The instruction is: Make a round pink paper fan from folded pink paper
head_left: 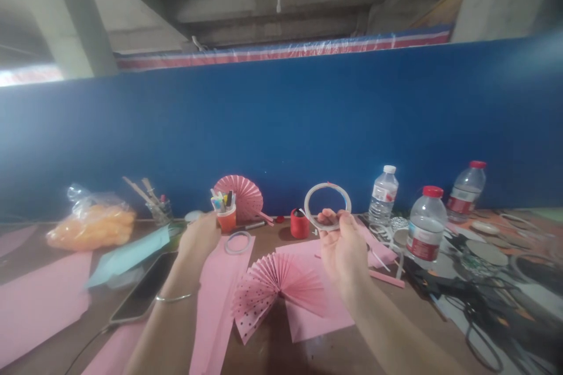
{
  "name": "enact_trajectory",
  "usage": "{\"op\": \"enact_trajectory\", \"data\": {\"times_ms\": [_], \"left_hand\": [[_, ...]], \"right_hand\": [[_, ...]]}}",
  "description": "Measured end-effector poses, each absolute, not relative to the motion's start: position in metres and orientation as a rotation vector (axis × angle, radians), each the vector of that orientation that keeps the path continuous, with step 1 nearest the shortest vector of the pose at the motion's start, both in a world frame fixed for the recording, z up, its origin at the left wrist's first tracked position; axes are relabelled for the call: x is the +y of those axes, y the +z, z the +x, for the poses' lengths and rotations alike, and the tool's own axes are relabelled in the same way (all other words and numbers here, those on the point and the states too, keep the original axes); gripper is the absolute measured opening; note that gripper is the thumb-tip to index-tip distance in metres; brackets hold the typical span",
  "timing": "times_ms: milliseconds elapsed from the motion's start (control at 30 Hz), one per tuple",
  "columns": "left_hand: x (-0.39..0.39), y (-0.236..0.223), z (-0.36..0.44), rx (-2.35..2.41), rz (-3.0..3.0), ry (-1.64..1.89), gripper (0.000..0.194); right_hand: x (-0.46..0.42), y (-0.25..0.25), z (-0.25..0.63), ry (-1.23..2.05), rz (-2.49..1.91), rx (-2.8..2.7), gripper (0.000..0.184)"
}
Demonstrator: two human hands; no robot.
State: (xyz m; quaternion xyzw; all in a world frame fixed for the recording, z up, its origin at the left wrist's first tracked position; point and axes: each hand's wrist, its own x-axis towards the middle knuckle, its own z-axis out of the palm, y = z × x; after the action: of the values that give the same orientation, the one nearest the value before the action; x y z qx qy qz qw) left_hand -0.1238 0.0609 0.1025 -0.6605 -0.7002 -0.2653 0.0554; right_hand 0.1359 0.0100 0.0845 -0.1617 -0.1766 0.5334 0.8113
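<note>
The right hand (345, 243) holds a white ring (308, 211) by its lower edge, fingers and thumb closed about the band. The ring is raised above the worktop (264, 357), its opening turned towards the viewer.

The left hand (199, 237) is stretched forward beside an orange cup (227, 222) packed with pens. Its fingertips are hidden, so its grip cannot be determined; contact with the cup cannot be confirmed either. A bracelet (173, 298) is on the left wrist.

Between the forearms lies a pleated pink fan (259, 290), partly spread, with dark dots on its left portion. Its right portion overlaps a pink sheet (303, 328). A second ring (226, 244) lies flat near the cup, partly over a pink strip (215, 304).

A round pink fan (246, 196) stands behind the cup, before a blue partition (281, 129). A red pot (299, 225) stands left of the raised ring. Three bottles are upright on the right: one white-capped (382, 202), two red-capped. A phone (145, 287) lies left of the left forearm.
</note>
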Motion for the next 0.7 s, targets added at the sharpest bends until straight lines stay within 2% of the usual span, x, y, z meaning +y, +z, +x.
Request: {"op": "enact_trajectory", "data": {"times_ms": [67, 167, 233, 300, 400, 567, 700], "left_hand": [[0.058, 0.105, -0.122, -2.018, -1.995, -0.908, 0.030], [0.042, 0.113, -0.084, -1.571, -2.230, -1.261, 0.018], [0.028, 0.117, -0.052, -1.232, -2.460, -1.218, 0.014], [0.017, 0.117, -0.028, -1.032, -2.519, -1.065, 0.018], [0.012, 0.110, -0.011, -0.973, -2.492, -1.022, 0.022], [0.017, 0.104, -0.011, -0.907, -2.520, -1.013, 0.016], [0.025, 0.115, -0.031, -1.085, -2.517, -0.963, 0.020]], "right_hand": [[0.011, 0.080, 0.131, 1.151, -0.365, -0.401, 0.009], [0.013, 0.073, 0.126, 1.139, -0.376, -0.454, 0.011], [0.014, 0.070, 0.126, 1.136, -0.381, -0.465, 0.011], [0.014, 0.068, 0.125, 1.137, -0.393, -0.469, 0.012], [0.013, 0.067, 0.123, 1.128, -0.399, -0.499, 0.013], [0.008, 0.067, 0.118, 1.169, -0.367, -0.515, 0.013], [0.010, 0.067, 0.119, 1.163, -0.363, -0.487, 0.012]]}}
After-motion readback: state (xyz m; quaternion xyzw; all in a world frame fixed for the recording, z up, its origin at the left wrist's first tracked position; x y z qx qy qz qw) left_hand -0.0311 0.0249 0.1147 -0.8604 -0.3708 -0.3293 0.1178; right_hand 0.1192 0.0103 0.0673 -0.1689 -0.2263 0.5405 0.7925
